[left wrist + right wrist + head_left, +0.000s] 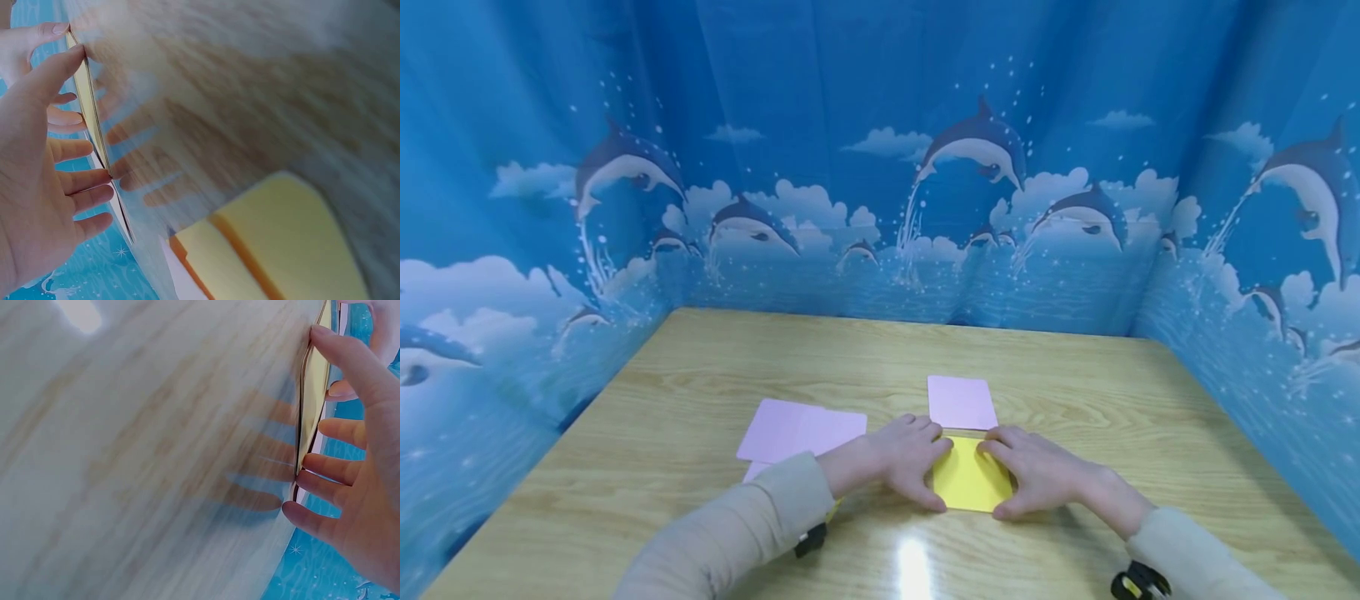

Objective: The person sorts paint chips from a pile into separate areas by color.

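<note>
A yellow square card (pixel 972 475) lies low over the table between both hands. My left hand (pixel 912 462) holds its left side, with the thumb at the near corner and a fingertip on its upper left. On the opposite side my right hand (pixel 1036 471) holds it the same way, its thumb at the near right corner. The right wrist view shows the right thumb on the near edge of the yellow card (pixel 312 394) and the other fingers spread along its side. Just beyond lies a pink square card (pixel 961 403).
Several overlapping pink cards (pixel 801 429) lie on the wooden table (pixel 1075 392), left of the hands. Yellow cards (pixel 281 237) with orange edges lie beneath the left forearm, mostly hidden in the head view. A blue dolphin curtain (pixel 850 125) surrounds the table's back and sides.
</note>
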Motion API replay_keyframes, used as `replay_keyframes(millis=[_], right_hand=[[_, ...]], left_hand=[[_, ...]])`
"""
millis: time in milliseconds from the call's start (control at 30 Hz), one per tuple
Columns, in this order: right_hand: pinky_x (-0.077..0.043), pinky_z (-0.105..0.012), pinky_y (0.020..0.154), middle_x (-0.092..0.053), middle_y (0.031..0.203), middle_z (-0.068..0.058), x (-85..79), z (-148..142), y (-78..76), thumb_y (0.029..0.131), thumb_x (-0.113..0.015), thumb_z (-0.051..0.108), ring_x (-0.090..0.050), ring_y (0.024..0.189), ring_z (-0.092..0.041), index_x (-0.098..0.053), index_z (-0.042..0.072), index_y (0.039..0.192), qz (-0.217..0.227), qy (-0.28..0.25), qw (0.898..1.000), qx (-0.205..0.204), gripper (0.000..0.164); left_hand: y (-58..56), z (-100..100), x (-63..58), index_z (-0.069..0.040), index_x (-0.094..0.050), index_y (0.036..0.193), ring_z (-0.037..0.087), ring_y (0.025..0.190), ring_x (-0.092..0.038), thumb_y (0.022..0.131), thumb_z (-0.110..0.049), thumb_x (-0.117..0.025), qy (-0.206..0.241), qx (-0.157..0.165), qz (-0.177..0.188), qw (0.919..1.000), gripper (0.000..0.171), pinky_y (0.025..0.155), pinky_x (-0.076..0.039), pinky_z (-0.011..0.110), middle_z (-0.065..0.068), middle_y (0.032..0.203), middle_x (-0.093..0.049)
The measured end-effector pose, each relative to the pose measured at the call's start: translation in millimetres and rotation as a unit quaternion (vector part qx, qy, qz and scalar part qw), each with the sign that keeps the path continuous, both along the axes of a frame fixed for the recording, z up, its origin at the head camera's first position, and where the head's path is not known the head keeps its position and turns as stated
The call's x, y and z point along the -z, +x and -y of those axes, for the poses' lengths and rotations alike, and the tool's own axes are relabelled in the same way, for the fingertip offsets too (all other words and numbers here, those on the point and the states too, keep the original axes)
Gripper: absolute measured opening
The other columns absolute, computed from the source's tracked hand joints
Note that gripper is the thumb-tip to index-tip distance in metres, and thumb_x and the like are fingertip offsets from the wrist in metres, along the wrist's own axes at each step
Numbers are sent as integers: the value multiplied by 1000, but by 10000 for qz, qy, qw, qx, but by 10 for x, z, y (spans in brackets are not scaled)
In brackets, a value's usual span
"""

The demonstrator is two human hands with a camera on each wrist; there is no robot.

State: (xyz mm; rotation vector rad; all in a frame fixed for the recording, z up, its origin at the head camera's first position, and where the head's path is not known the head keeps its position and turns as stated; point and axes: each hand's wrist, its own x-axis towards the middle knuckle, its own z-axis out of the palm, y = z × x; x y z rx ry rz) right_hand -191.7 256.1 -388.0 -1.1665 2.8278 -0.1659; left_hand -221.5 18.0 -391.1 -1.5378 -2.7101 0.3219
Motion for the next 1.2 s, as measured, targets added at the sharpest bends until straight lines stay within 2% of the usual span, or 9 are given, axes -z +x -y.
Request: replay_keyframes(millis=[133, 333, 467, 667, 867, 1200], right_hand=[[-44, -45, 87, -47, 122, -12, -2, 2, -3, 70, -69, 57, -48, 108, -28, -51, 2, 123, -34, 6, 10000, -1, 79], [-42, -47, 91, -47, 125, -14, -21, 36, -9, 72, -66, 62, -46, 112, -29, -50, 2, 126, -37, 29, 9998, 205, 83], [-44, -48, 88, -48, 124, -15, -37, 84, -45, 76, -61, 62, -47, 112, -30, -50, 1, 126, -330, 76, 9993, 181, 79], [-47, -47, 82, -51, 120, -14, -80, 194, -110, 80, -63, 53, -49, 109, -29, -51, 2, 122, -864, 91, 9962, 106, 67], [-48, -42, 79, -53, 116, -11, -121, 320, -165, 80, -65, 48, -50, 106, -27, -50, 1, 122, -1112, 126, 9937, 51, 65], [-48, -41, 79, -55, 115, -12, -193, 655, -236, 80, -68, 42, -52, 106, -28, -51, 0, 122, -1320, -171, 9911, 6, 62]], left_hand=[[-3, 10, -10, -15, -50, 122, 10, 94, -44, 74, -74, -50, -1, -6, 59, 10000, 76, 82, -39, 26, -3, 105, -50], [-23, 109, -31, -11, -46, 131, 15, 109, -45, 75, -75, -48, 120, -80, 167, 9998, 85, 92, -39, 31, 3, 120, -50], [-54, 229, -84, -10, -46, 131, 18, 116, -44, 76, -73, -50, 309, -213, 168, 9992, 84, 98, -37, 35, 4, 127, -49], [-135, 466, -165, -9, -46, 131, 22, 119, -43, 76, -72, -51, 459, -500, 168, 9976, 85, 101, -34, 40, 6, 128, -49], [-163, 756, -201, -7, -44, 133, 24, 121, -42, 76, -68, -56, 632, -852, 271, 9940, 84, 102, -33, 43, 8, 130, -48], [-160, 1186, -162, -3, -45, 131, 28, 120, -43, 72, -66, -61, 935, -949, 189, 9909, 88, 101, -34, 45, 11, 129, -49]])
